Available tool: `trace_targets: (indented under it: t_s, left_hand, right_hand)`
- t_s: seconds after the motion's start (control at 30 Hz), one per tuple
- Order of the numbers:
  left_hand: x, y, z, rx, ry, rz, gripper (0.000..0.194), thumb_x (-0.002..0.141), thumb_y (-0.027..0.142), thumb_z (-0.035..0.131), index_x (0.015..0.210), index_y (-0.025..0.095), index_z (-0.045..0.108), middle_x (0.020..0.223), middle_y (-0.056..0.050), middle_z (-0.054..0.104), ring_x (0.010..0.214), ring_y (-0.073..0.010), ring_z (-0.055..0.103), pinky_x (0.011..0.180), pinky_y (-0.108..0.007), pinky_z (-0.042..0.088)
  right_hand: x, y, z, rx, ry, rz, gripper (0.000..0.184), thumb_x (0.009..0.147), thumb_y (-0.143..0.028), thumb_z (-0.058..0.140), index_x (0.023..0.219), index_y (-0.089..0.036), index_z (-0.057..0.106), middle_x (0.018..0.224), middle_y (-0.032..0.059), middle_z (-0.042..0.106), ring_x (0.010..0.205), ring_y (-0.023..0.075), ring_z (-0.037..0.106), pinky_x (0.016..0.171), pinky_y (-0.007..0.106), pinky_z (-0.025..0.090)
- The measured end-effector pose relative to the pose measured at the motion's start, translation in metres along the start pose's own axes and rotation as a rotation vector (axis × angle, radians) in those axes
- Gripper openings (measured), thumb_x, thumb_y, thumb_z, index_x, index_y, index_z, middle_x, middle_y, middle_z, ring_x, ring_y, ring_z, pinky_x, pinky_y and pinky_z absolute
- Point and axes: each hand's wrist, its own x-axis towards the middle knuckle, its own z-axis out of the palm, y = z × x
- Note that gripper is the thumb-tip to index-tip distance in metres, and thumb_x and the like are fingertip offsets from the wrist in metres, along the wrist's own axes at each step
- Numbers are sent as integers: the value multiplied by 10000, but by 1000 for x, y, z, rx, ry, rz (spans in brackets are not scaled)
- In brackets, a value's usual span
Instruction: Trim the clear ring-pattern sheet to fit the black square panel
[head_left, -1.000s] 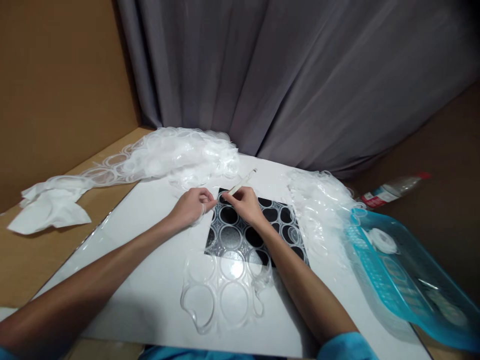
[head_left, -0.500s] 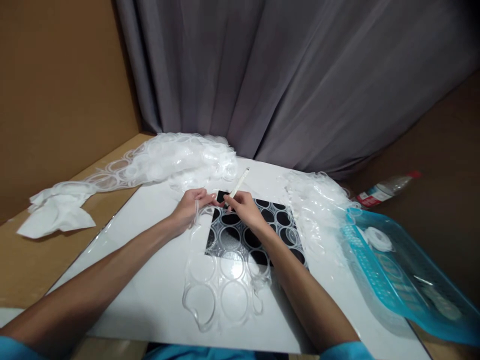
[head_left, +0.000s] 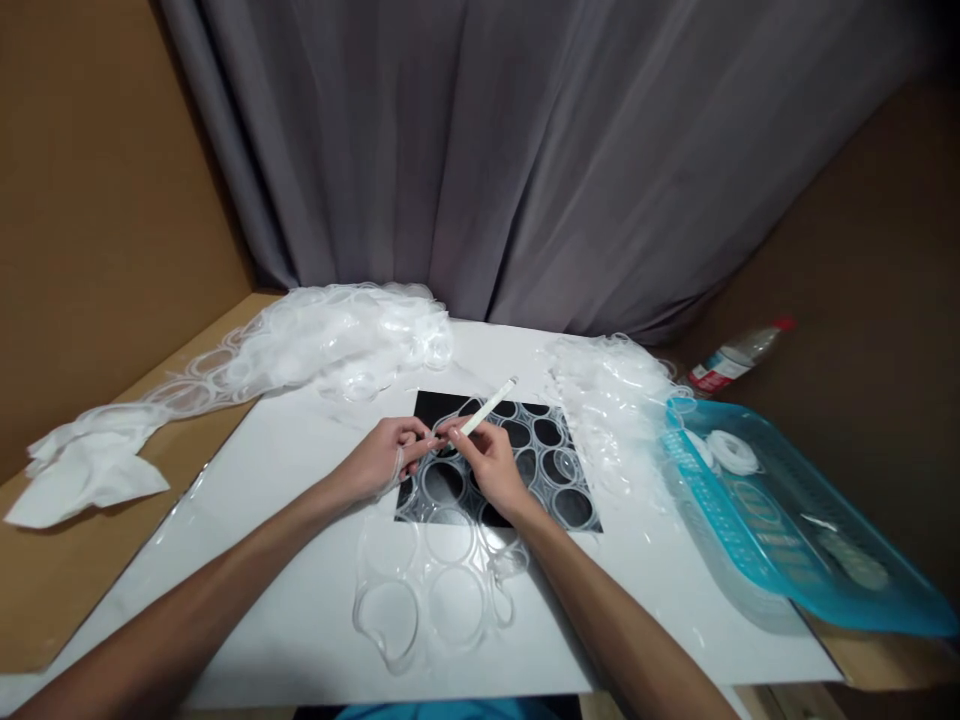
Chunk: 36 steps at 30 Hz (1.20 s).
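The clear ring sheet (head_left: pixel 477 535) lies partly over the black mat (head_left: pixel 431 405), whose darkness presumably shows up its outlines, while above the mat the curled left hand (head_left: pixel 390 455) pinches the sheet, seemingly for steadiness, and the right hand (head_left: pixel 487 460) grips a white pen-like tool (head_left: pixel 489 405).

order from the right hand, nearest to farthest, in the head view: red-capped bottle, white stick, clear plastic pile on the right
1. White stick: in the right hand.
2. Clear plastic pile: right of the black sheet.
3. Red-capped bottle: farther right, beyond the pile.
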Motion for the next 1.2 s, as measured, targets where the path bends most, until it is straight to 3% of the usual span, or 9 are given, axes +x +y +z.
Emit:
trace_targets:
  t_s: [0.13,0.3,0.4,0.67,1.0,1.2]
  left_hand:
    - [1,-2,-4,-2,10,22,404,967,592,787,945,202,681,667,4,671,493,-118,560,510,-230,408]
    - [-1,-3,-6,-21,-9,31,403,1031,606,702,1007,203,708,762,-26,728,549,-131,612,516,-227,426]
    - [-1,-3,-5,-42,-29,51,409,1062,598,659,1027,195,722,749,-35,733,577,-142,642,573,-251,495]
    - [-3,-5,1,-100,-6,101,370,994,551,786,1046,207,661,945,-71,791,751,-194,767,602,-273,565]
    - [-7,-1,4,-51,33,120,353,964,520,821,1052,207,683,926,-67,803,744,-203,774,586,-278,575]
    - [-8,1,7,-14,46,124,344,961,508,831,1021,202,683,774,-29,768,658,-172,730,580,-260,559]
  right_hand:
    - [-1,5,5,19,59,22,209,970,-462,834,1006,-256,845,1065,85,821,921,246,775,863,401,623]
    - [-2,7,6,-49,182,-1,237,908,-391,899,761,-249,778,1000,85,804,917,245,758,851,412,610]
    - [-2,8,5,-54,146,3,263,923,-376,882,730,-252,754,954,76,805,892,240,747,838,408,590]
    - [-4,4,4,-25,131,18,261,952,-391,861,758,-246,763,923,58,789,828,210,701,763,364,533]
    - [-6,-1,3,-151,104,8,288,974,-420,816,755,-267,709,962,85,804,893,256,734,835,438,596]
    - [-11,-16,6,-323,30,-105,188,1033,-348,742,862,-278,773,989,66,812,913,249,745,885,458,588]
